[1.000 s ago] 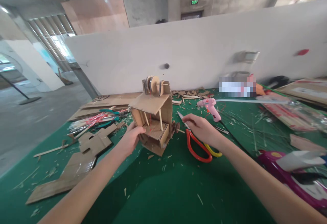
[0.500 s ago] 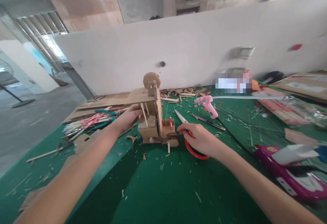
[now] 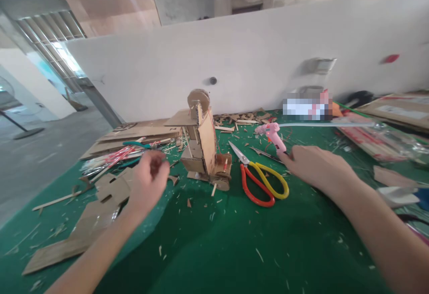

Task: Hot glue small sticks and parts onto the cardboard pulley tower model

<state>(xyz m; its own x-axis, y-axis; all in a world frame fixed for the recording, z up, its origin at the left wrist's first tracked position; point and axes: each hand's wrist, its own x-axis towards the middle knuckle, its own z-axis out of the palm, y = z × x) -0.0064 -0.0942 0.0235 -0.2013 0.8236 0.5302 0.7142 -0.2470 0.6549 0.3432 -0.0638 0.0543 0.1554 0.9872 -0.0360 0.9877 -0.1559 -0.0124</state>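
Observation:
A cardboard model [image 3: 204,151] with a round disc on top stands by itself on the green mat [image 3: 217,249]. My left hand [image 3: 147,182] is raised just left of it, fingers pinched on a small dark brown piece [image 3: 156,162]. My right hand [image 3: 315,166] lies palm down to the right, holding nothing, its fingertips close to the handle of the pink glue gun [image 3: 273,135]. Scissors [image 3: 263,182] with red and yellow handles lie flat between the model and my right hand.
Cardboard offcuts [image 3: 100,213] lie at the left. Teal pliers [image 3: 137,145] and a bundle of red-and-white sticks [image 3: 114,160] sit behind them. A knife blade [image 3: 268,154] lies by the glue gun. A plastic bag [image 3: 375,137] sits at the right, below a white partition [image 3: 268,52].
My left hand has let go of the model, which now stands on the mat turned edge-on. My right hand has left the scissors and moved right toward the glue gun.

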